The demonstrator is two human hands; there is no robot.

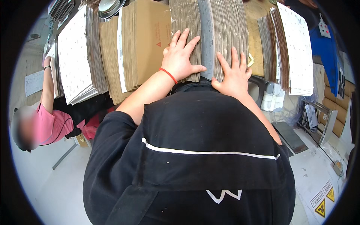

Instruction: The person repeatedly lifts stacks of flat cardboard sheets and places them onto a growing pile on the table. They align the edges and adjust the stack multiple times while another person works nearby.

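Note:
In front of my body, rows of flat cardboard sheets stand on edge. My left hand (pixel 179 57), with a red cord at its wrist, lies spread on the edges of a cardboard stack (pixel 184 15). Its thumb reaches toward a grey sheet (pixel 207 33) that leans in the gap between two stacks. On the other side of that sheet, my right hand (pixel 234 77) rests with fingers apart on the near end of a thicker cardboard stack (pixel 230 26). Neither hand grips anything. Left of my left hand is a brown board (pixel 152 37) with red printing.
White-faced sheet stacks stand to the left (pixel 75 52) and right (pixel 296 48). A person in a pink top (pixel 56 125) works at the far left. Bowls (pixel 108 5) sit at the back left. A blue machine (pixel 324 48) and a metal frame (pixel 318 120) are at the right.

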